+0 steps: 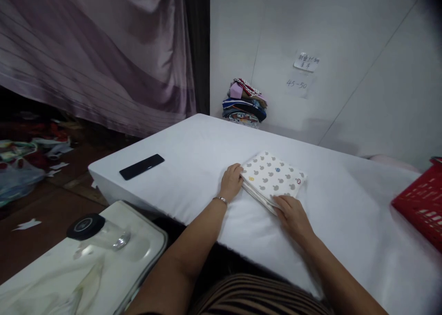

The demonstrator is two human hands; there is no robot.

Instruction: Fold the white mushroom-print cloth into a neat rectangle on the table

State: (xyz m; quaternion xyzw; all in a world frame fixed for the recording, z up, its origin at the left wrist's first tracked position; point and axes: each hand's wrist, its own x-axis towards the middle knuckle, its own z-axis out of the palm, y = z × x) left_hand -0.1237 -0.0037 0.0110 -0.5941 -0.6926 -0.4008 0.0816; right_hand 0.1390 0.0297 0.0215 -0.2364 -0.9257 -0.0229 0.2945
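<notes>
A folded white cloth with small grey and coloured prints (272, 174) lies on the white table (193, 149). My left hand (230, 182) rests against its left edge, fingers curled on the corner. My right hand (292, 213) grips the near edge, fingers tucked over the folded layers. A thin bracelet sits on my left wrist.
A black phone (141, 166) lies near the table's left corner. A stack of folded clothes (245, 104) sits at the far edge by the wall. A red basket (419, 204) stands at the right. A clear lidded jar (98, 234) lies on a white case at lower left.
</notes>
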